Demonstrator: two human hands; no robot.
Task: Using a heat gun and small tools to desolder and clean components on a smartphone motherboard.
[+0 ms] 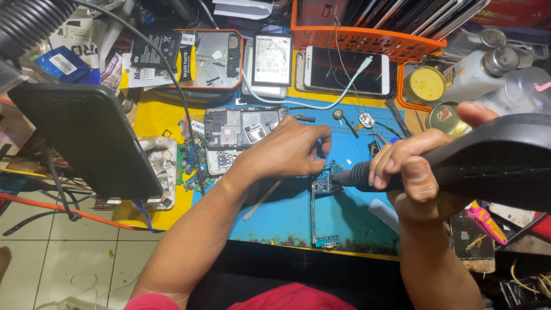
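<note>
My right hand (410,172) grips a black hot-air gun (493,158), its dark nozzle (351,177) pointing left at a small phone circuit board (322,186) that lies on a blue work mat (356,212). My left hand (290,150) rests on the mat just left of the board, fingers pinched together over thin tweezers (319,150) near the board's top edge. A long thin part of the board runs down toward the mat's front edge (326,242).
An opened phone back (244,127) lies behind my left hand. A white phone (344,70) with a cable, a battery (272,59), an orange basket (367,34), two round tins (425,85) and bottles stand at the back. A black phone on a stand (86,135) is at left.
</note>
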